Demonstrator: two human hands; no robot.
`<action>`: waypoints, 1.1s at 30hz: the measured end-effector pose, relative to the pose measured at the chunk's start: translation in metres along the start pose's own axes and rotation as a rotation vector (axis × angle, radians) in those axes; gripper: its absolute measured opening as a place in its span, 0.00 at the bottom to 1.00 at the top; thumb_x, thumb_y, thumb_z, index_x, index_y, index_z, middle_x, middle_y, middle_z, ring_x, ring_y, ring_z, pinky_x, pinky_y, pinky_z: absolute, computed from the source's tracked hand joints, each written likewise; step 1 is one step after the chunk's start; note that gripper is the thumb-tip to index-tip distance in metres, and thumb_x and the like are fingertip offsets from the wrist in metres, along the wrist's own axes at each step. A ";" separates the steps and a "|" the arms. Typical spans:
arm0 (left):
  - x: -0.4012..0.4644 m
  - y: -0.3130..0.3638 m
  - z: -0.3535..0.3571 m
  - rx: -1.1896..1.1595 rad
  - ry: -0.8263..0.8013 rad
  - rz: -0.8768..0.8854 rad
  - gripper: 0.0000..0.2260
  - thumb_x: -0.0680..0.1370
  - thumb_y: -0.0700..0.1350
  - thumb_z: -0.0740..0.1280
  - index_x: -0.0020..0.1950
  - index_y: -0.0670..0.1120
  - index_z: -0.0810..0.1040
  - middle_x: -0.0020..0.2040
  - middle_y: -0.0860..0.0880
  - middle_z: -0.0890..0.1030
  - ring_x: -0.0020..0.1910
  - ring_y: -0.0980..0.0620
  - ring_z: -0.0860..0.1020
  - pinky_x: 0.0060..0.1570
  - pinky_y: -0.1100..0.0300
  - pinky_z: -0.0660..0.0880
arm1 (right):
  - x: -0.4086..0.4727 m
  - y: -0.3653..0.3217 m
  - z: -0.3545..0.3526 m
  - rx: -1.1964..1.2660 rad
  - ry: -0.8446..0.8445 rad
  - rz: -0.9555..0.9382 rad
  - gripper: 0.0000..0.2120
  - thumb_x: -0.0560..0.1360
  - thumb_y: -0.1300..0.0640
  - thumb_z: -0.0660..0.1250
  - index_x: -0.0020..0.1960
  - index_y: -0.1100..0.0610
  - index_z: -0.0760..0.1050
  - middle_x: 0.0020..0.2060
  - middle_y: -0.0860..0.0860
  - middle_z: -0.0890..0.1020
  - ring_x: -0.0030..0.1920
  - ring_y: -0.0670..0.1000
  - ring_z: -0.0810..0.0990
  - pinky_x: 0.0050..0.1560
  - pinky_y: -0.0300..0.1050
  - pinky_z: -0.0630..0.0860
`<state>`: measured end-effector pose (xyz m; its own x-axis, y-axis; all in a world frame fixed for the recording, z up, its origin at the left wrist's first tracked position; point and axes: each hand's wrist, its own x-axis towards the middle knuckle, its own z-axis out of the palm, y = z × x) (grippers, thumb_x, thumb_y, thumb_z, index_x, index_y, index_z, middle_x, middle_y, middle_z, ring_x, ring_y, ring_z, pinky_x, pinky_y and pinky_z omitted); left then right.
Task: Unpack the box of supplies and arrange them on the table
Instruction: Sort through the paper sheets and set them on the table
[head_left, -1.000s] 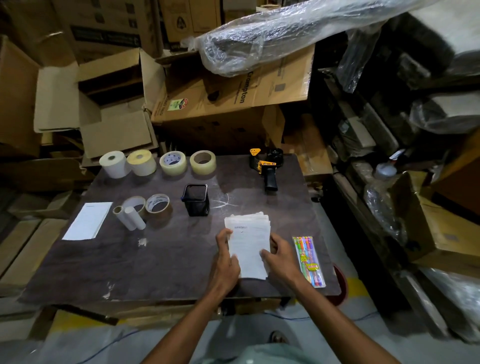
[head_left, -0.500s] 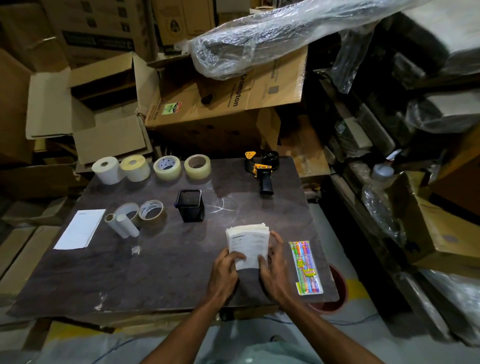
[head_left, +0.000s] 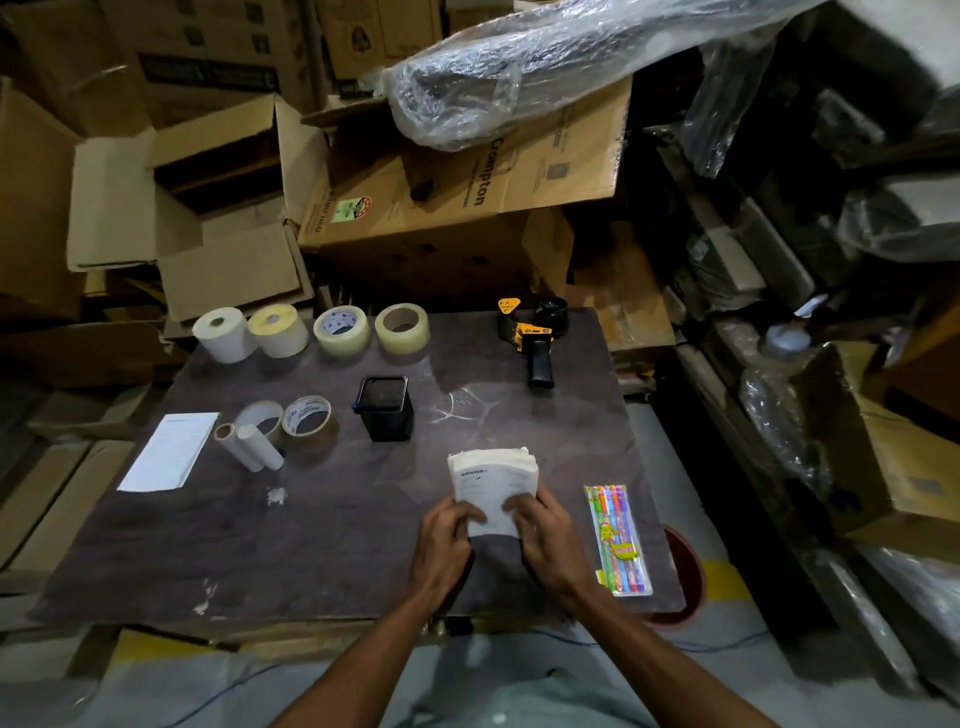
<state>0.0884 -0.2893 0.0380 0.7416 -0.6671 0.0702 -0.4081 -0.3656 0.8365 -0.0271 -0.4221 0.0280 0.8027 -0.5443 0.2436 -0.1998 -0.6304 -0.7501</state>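
Note:
A stack of white printed sheets (head_left: 491, 478) stands tilted up on the dark table (head_left: 337, 545), near its front edge. My left hand (head_left: 441, 545) grips the stack's lower left side and my right hand (head_left: 548, 540) grips its lower right side. A packet of coloured pens (head_left: 618, 540) lies just right of my right hand. Behind the stack stands a black square holder (head_left: 385, 410). Several tape and label rolls (head_left: 311, 330) line the table's far edge. A yellow and black tape dispenser (head_left: 532, 338) lies at the far right.
A single white sheet (head_left: 169, 452) lies at the table's left, with small paper rolls (head_left: 249, 444) and a tape roll (head_left: 307, 415) beside it. An open cardboard box (head_left: 208, 208) stands behind the table. Stacked boxes and plastic-wrapped goods crowd the back and right.
The stack lay flat under both hands a second ago. Both hands have lifted it onto its lower edge and drawn closer together on its sides.

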 end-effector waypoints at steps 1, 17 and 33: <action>-0.001 -0.003 0.002 0.019 -0.018 -0.009 0.12 0.70 0.36 0.62 0.42 0.49 0.81 0.52 0.53 0.80 0.54 0.54 0.79 0.50 0.73 0.74 | -0.001 0.005 0.001 -0.026 -0.024 0.003 0.07 0.76 0.63 0.64 0.49 0.54 0.78 0.51 0.50 0.78 0.49 0.50 0.79 0.48 0.38 0.76; -0.002 -0.006 0.003 0.127 0.008 -0.038 0.12 0.76 0.34 0.65 0.48 0.52 0.79 0.52 0.54 0.76 0.53 0.55 0.77 0.51 0.73 0.72 | 0.003 0.020 0.005 0.094 -0.122 0.072 0.07 0.77 0.61 0.68 0.50 0.50 0.80 0.52 0.41 0.79 0.52 0.42 0.79 0.55 0.29 0.72; -0.087 -0.072 -0.132 -0.087 0.148 -0.293 0.15 0.76 0.36 0.67 0.57 0.53 0.80 0.59 0.54 0.79 0.55 0.55 0.79 0.49 0.57 0.82 | -0.017 -0.095 0.090 0.245 -0.416 0.120 0.22 0.72 0.47 0.68 0.65 0.41 0.70 0.64 0.43 0.75 0.63 0.46 0.75 0.58 0.52 0.80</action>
<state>0.1228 -0.1195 0.0435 0.8925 -0.4382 -0.1068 -0.1244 -0.4668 0.8756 0.0293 -0.3031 0.0401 0.9484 -0.3063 -0.0817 -0.2065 -0.4014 -0.8923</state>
